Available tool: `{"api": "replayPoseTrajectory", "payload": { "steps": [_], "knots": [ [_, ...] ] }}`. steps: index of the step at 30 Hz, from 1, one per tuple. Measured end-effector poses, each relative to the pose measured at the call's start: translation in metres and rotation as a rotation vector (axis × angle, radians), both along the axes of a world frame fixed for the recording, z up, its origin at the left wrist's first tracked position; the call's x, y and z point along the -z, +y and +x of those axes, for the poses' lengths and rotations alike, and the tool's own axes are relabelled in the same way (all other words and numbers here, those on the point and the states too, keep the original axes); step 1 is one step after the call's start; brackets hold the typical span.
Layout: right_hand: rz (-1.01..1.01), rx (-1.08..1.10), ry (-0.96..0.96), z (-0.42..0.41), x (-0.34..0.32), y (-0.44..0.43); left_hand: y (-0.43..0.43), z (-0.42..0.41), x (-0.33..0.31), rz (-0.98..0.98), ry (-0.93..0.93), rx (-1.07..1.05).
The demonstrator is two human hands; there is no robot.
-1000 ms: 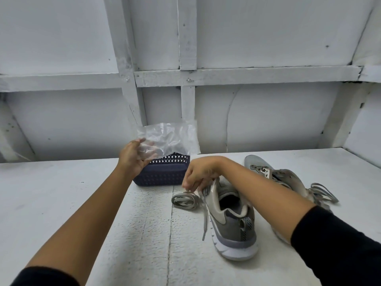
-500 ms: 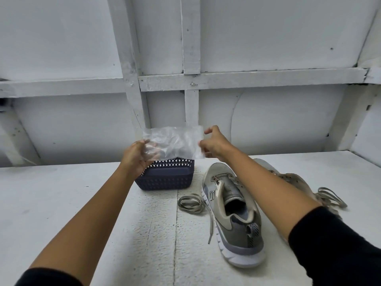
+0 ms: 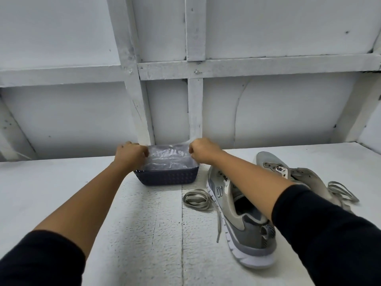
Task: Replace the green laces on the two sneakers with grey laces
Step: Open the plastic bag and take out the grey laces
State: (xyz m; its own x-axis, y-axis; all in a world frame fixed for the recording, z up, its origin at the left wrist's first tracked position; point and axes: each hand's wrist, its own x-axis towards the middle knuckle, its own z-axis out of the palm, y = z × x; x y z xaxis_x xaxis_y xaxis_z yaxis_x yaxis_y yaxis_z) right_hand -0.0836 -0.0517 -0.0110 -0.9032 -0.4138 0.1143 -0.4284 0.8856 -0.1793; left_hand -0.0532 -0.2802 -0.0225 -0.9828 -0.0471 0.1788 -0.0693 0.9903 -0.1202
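A clear plastic bag [image 3: 168, 158] is stretched between my hands over a dark blue basket [image 3: 167, 178]. My left hand [image 3: 130, 154] grips the bag's left edge and my right hand [image 3: 203, 150] grips its right edge. One grey sneaker [image 3: 243, 223] stands on the white table to the right of the basket, partly under my right forearm. A coiled greyish-green lace [image 3: 196, 200] lies beside its toe. The second sneaker [image 3: 296, 174] lies further right with a loose lace [image 3: 342, 191] behind it.
The white table [image 3: 148, 234] meets a white wall with wooden battens [image 3: 194, 108] right behind the basket. A side wall closes the far right corner.
Both hands have come down with the bag from mid-air to the top of the basket. Before that, my right hand left the sneaker's lace and took the bag's right edge.
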Motion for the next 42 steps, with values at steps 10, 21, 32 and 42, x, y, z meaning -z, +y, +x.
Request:
{"api": "replayPoseTrajectory", "payload": {
  "steps": [10,21,32,42],
  "knots": [
    [0.317,-0.027,-0.102,-0.005,0.010,-0.003,0.016,-0.010,0.010,-0.447,-0.142,0.000],
    [-0.038,-0.158,-0.153,0.026,-0.026,0.021,0.053,0.017,-0.011,0.203,0.184,0.372],
    [0.064,-0.230,-0.150,0.068,-0.016,0.050,0.102,0.070,0.035,0.285,-0.146,0.532],
    [-0.136,-0.205,-0.144,0.091,-0.014,0.075,0.125,0.086,0.030,0.549,-0.290,0.407]
  ]
}}
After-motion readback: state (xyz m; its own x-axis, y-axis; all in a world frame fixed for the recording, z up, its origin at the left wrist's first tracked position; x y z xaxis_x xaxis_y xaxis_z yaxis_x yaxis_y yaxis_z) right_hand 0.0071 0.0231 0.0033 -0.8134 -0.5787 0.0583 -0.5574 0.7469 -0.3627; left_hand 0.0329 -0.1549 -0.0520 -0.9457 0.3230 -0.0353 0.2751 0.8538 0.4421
